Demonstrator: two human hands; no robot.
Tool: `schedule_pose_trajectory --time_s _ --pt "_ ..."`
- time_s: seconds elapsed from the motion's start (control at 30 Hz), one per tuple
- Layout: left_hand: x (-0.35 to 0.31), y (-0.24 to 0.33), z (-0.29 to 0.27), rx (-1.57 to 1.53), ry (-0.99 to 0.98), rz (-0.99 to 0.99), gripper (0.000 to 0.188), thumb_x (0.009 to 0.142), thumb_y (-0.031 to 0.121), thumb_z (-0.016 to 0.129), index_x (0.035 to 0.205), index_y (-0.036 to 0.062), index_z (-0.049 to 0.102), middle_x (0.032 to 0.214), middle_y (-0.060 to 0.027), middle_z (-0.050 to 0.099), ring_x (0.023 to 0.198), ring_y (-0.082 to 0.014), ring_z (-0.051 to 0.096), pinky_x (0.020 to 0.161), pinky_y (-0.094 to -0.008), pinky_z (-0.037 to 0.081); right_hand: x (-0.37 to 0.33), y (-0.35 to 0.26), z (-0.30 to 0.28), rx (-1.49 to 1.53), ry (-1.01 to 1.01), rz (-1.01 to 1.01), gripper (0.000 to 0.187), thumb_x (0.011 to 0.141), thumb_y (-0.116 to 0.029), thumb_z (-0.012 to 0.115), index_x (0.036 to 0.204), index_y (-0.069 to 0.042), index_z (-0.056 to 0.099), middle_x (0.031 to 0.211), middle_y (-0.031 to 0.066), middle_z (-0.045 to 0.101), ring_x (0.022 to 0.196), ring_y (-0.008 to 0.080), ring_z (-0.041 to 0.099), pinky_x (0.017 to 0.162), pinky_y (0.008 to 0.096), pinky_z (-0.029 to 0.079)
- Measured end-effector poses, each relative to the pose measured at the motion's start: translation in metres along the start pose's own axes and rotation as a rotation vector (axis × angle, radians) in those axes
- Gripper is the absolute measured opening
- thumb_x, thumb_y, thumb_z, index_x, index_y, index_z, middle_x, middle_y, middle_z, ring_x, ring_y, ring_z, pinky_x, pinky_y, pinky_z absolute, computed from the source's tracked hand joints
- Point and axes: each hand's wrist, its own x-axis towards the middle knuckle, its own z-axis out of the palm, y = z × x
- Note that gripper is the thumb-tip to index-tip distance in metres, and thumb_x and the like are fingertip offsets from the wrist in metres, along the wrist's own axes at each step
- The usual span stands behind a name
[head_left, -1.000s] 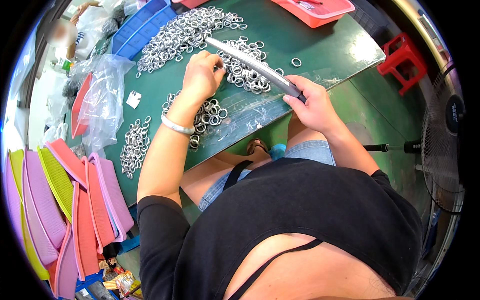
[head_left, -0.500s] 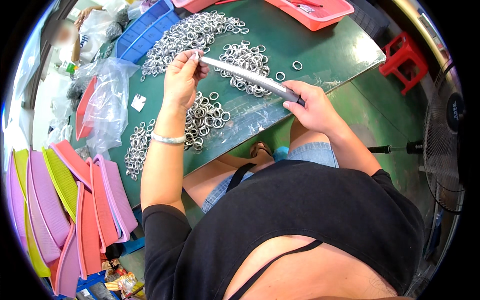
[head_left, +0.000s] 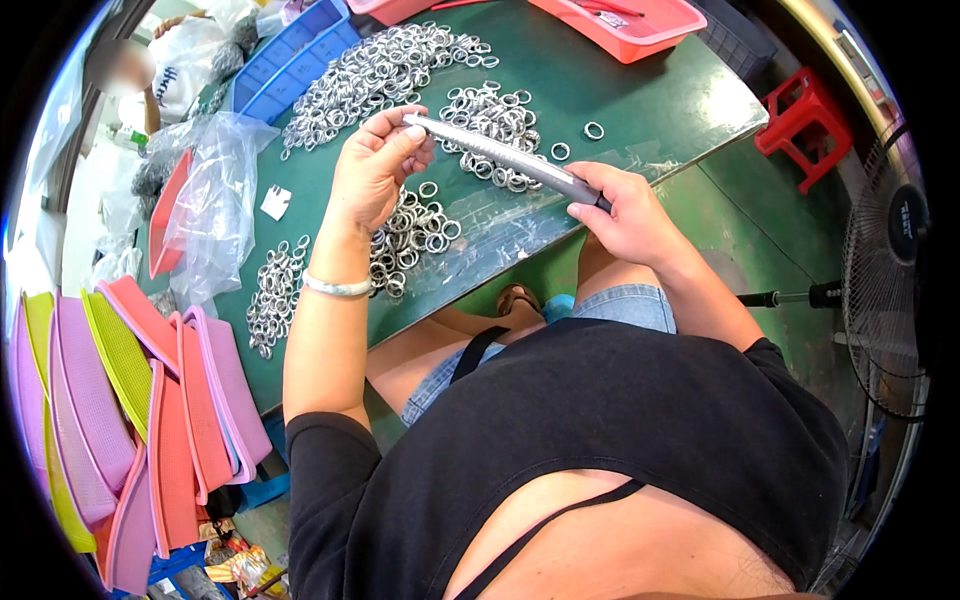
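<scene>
In my right hand [head_left: 625, 205], the dark handle of a tapered, silvery ring mandrel [head_left: 500, 153] is gripped with the thumb along it. The mandrel slants up and left over the table. My left hand [head_left: 385, 155] is closed at its thin tip, thumb and fingers curled round; whatever small piece they pinch is hidden. Under and beyond the mandrel lies a pile of silvery rings [head_left: 490, 115], with a bigger ring heap [head_left: 375, 75] farther back. Two nearer ring piles [head_left: 415, 235] [head_left: 275, 300] flank my left forearm. Two single rings [head_left: 594, 130] [head_left: 560, 152] lie apart to the right.
The green table [head_left: 640, 110] carries a blue basket [head_left: 295, 55], a coral tray [head_left: 625, 30] and a clear plastic bag [head_left: 215, 200]. Stacked colourful baskets [head_left: 130, 420] stand at left. A red stool [head_left: 808, 130] and a black fan [head_left: 885, 270] are at right. Another person's arm [head_left: 152, 105] shows far left.
My left hand has shifted slightly right and nearer me, its fingers now curled farther round the mandrel's tip. My right hand and the mandrel have barely moved.
</scene>
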Motion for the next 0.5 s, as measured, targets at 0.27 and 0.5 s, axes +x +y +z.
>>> schedule_pose_trajectory --time_s 0.27,0.5 --pt "-0.017 -0.008 0.016 0.201 -0.200 0.017 0.024 0.072 0.006 0.070 0.094 0.0044 0.060 0.083 0.0008 0.059 0.070 -0.0052 0.051 0.060 -0.0185 0.042 0.003 -0.008 0.000 0.016 -0.074 -0.087 0.035 0.071 -0.006 0.065 0.105 -0.002 0.056 0.091 0.0154 0.060 0.079 0.0303 0.060 0.068 0.0344 0.047" --pt "-0.026 -0.016 0.015 0.197 -0.189 0.093 0.024 0.070 0.003 0.071 0.092 0.0039 0.061 0.084 0.0011 0.059 0.075 -0.0056 0.052 0.065 -0.0192 0.043 0.000 -0.011 -0.001 -0.065 -0.081 -0.135 0.036 0.071 -0.007 0.065 0.105 -0.004 0.056 0.093 0.0136 0.060 0.083 0.0319 0.059 0.070 0.0370 0.047"
